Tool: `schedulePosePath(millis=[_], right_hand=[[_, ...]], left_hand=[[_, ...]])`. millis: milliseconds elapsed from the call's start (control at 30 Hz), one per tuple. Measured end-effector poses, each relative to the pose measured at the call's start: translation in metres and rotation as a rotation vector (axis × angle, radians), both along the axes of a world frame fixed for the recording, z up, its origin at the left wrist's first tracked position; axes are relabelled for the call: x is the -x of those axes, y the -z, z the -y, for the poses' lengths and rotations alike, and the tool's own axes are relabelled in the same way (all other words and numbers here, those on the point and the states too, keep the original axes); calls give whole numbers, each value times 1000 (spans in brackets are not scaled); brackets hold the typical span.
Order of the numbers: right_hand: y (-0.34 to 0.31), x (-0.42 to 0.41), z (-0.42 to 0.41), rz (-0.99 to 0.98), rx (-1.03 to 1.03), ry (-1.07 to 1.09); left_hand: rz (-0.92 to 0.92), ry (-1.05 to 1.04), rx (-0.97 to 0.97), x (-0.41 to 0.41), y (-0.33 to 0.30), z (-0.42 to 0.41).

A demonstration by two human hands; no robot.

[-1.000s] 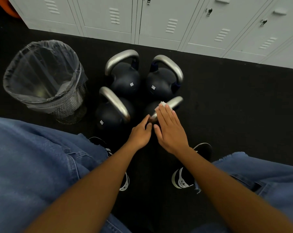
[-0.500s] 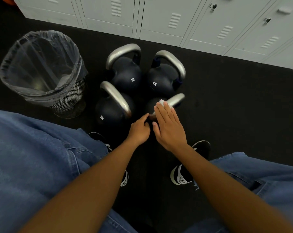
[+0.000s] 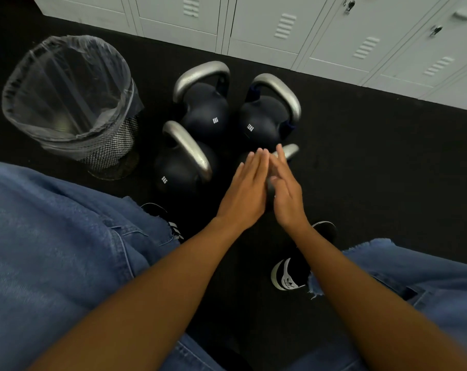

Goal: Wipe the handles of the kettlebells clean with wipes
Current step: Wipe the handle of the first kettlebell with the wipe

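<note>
Several dark kettlebells with silver handles stand grouped on the black floor. The back-left kettlebell (image 3: 205,111) and the back-right kettlebell (image 3: 264,124) are in full view, as is the front-left kettlebell (image 3: 181,167). Of the front-right kettlebell only a handle tip (image 3: 290,150) shows past my fingers. My left hand (image 3: 247,188) and my right hand (image 3: 285,195) lie side by side over that handle, fingers straight and nearly touching at the tips. No wipe is visible; anything under my palms is hidden.
A mesh waste bin (image 3: 71,103) lined with a clear bag stands left of the kettlebells. Grey lockers (image 3: 280,28) run along the back wall. My denim-clad knees and black shoes (image 3: 288,277) frame the bottom of the view.
My left hand has uncurled and slid forward alongside my right hand over the front-right handle. The white wipe seen at my right fingertips no longer shows.
</note>
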State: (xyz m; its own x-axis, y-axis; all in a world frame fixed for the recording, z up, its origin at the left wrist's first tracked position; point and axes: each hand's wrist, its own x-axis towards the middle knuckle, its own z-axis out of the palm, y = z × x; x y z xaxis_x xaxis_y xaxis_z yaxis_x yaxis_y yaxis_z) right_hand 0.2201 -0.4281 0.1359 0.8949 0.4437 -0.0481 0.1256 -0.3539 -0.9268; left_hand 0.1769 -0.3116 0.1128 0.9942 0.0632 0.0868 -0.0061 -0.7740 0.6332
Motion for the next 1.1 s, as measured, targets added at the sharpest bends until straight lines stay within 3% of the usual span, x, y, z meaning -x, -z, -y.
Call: schedulePosePath(millis=[67, 200, 333, 533, 633, 733, 800, 933, 1100], right_hand=[[-5, -3, 1, -9, -28, 60], [-8, -12, 4, 69, 136, 80], [-4, -15, 9, 7, 301, -46], [4, -21, 13, -27, 411, -192], [2, -23, 16, -26, 443, -218], [-1, -24, 18, -47, 449, -228], [-2, -24, 16, -66, 440, -225], [0, -23, 16, -85, 442, -228], [-1, -24, 15, -70, 464, -221]], left_hand=[[-69, 53, -61, 2, 4, 6], [-52, 45, -119, 8, 7, 7], [-40, -54, -116, 12, 9, 5], [-25, -194, 90, 6, -12, 13], [-21, -156, -100, 15, 6, 17], [-135, -77, -259, 29, 30, 18], [-178, -46, -201, 31, 35, 20], [-192, -41, 116, 21, 31, 18], [-335, -105, 419, 11, 28, 1]])
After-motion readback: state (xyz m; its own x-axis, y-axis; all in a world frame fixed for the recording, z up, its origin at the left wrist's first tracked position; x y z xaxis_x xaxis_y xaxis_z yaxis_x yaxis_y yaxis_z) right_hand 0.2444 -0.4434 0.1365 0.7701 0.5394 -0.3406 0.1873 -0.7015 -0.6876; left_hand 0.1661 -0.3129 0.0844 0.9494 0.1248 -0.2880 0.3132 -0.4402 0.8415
